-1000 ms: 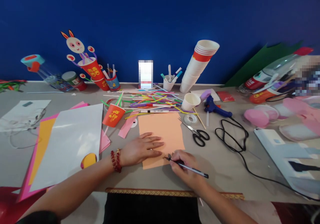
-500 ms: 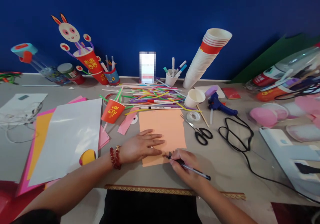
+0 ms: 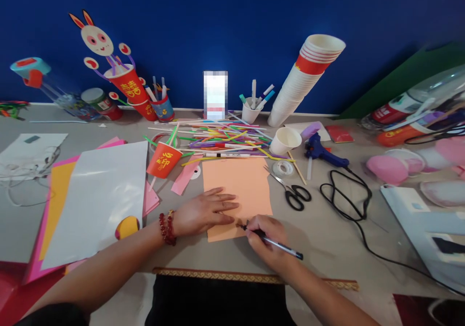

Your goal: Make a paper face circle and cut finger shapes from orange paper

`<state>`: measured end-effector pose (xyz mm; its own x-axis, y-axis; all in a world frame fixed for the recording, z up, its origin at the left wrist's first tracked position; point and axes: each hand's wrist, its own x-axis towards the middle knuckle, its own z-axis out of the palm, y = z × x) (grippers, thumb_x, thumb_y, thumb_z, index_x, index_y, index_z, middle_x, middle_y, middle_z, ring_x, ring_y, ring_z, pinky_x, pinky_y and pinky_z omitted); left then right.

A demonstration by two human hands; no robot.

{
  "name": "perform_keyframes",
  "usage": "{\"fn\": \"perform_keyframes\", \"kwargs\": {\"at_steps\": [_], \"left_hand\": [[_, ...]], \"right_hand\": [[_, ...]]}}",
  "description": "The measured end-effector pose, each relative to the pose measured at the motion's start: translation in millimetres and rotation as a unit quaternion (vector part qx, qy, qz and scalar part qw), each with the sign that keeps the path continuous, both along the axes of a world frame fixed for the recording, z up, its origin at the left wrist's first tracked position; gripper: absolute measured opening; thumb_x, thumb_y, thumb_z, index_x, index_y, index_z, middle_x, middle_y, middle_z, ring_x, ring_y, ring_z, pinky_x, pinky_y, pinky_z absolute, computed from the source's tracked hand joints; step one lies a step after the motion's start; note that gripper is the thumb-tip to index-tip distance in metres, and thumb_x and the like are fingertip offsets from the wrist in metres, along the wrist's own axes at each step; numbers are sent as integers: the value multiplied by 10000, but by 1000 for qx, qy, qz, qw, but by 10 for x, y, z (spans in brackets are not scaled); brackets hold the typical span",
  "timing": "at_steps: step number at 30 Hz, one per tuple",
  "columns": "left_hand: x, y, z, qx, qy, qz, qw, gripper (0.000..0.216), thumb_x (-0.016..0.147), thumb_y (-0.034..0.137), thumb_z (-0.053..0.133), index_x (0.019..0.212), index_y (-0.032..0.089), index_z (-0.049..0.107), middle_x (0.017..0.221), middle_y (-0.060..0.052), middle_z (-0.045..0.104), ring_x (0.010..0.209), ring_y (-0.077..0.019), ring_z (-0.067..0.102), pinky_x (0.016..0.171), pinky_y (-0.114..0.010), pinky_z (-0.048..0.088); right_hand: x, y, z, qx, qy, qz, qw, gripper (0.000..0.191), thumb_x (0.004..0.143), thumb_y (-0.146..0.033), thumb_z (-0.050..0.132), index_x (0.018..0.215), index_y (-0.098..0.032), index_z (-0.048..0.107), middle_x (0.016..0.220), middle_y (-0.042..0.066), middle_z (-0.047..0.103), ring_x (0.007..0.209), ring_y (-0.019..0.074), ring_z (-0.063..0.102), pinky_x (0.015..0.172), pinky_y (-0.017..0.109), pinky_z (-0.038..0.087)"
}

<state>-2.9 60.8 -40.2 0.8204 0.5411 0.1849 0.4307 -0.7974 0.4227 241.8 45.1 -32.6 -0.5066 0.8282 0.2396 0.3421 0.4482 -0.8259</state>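
Grey craft table [image 3: 327, 248], peach paper sheet [image 3: 240, 180] flat near the front edge.
Heap of coloured straws [image 3: 221, 139] right behind the sheet, tilted red cup [image 3: 163, 160] with gold characters off its far left corner, scissors [image 3: 296, 197] just to the right. Left hand [image 3: 203, 212] spread flat on the sheet's near left part; right hand [image 3: 267, 239] curled round a black pen [image 3: 279, 246], lying left-right, tip pointing left at the sheet's near right corner.
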Motion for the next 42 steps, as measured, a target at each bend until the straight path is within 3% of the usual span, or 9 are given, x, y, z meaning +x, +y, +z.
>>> {"fn": "perform_keyframes", "kwargs": {"at_steps": [42], "left_hand": [[8,-6,11,4,-9,5,1000,299,946,130,435,1131,222,652,1411,-61,539,1395,-218,374,1183,-485,238]], "right_hand": [[13,3,-2,-15,-2,2,1000,158,839,-136,459,714,-225,498,613,-22,531,565,143,502,571,257,377]]}}
